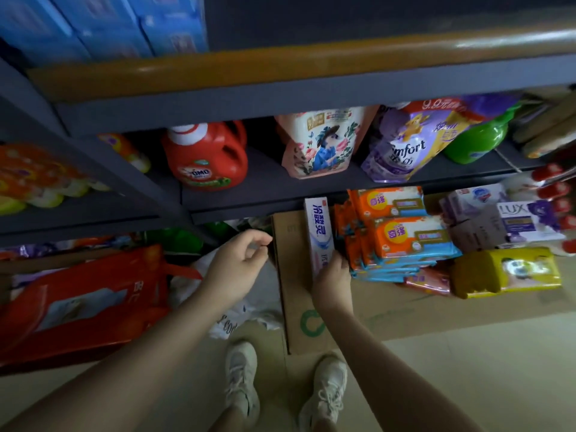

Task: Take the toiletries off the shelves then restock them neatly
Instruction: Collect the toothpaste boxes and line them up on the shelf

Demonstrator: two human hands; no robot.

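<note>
My right hand (332, 275) grips the near end of a white and blue toothpaste box (318, 230), which lies on flattened cardboard (299, 294) on the floor beside a stack of orange and blue soap packs (402, 232). My left hand (240, 260) hovers to the left of the box with fingers loosely curled and holds nothing. Purple Lux soap boxes (526, 219) and a yellow pack (505, 272) lie to the right. On the shelf (268, 185) above stand a red detergent jug (205, 157), a floral pouch (321, 141), a purple Comfort pouch (408, 148) and a green bottle (477, 138).
A red carrier bag (81, 297) lies on the floor at the left, with a white plastic bag (237, 316) beside it. Blue boxes (109, 23) fill the top shelf at the left. My two feet in white shoes (243, 381) stand on the tiled floor.
</note>
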